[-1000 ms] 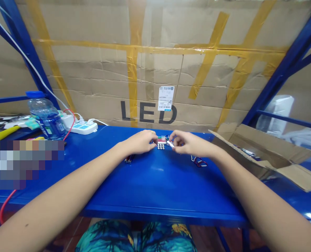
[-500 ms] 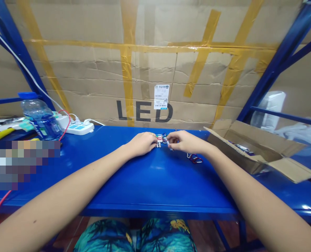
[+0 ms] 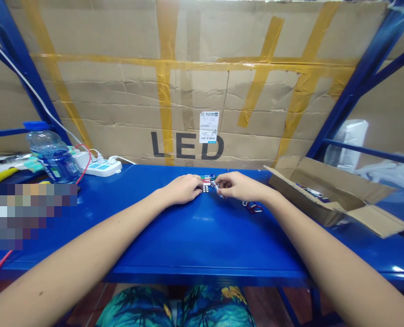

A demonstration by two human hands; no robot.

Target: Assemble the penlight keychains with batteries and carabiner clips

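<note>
Several small coloured metal tubes (image 3: 206, 180), green, red and silver among them, lie side by side in a row on the blue table. At the row's left end rests my left hand (image 3: 184, 188), its fingers curled against the tubes and hiding part of them. My right hand (image 3: 237, 185) pinches a slim silver tube (image 3: 216, 187), tilted, beside the right end of the row. Small rings and clips sit at that end, too small to make out fully. Below my right wrist lie a few carabiner clips (image 3: 253, 208), dark red and silver.
An open cardboard box (image 3: 327, 209) with metal pieces stands at the right. To the left are a water bottle (image 3: 53, 152), a white power strip (image 3: 104, 168) and a red cable (image 3: 0, 272). A large cardboard sheet (image 3: 127, 104) marked LED stands behind the table.
The silver tube in my right hand has shifted very slightly. My left hand stays at the row; the whole view has moved a little.
</note>
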